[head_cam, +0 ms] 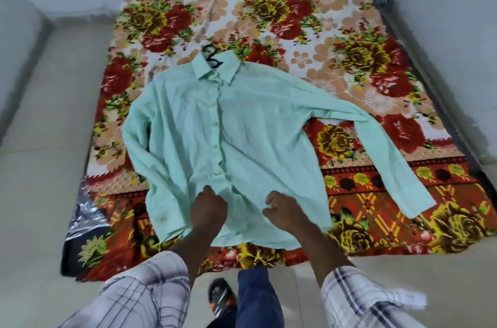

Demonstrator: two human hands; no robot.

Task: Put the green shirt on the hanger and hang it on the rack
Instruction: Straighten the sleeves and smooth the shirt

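The pale green shirt [242, 134] lies flat and buttoned on the flowered bed cover, collar away from me, sleeves spread to both sides. A black hanger hook [212, 57] sticks out of the collar; the rest of the hanger is hidden inside the shirt. My left hand [208, 209] is curled and pinches the button strip near the hem. My right hand [282, 210] sits just right of it with fingers curled on the lower front cloth; its grip is unclear. No rack is in view.
The mattress with the red and yellow flowered cover [349, 53] fills the middle, on a pale tiled floor [40, 193]. White walls stand on both sides. Shiny plastic [80, 217] shows at the mattress's near left corner. My sandalled foot [222, 298] is at the bottom.
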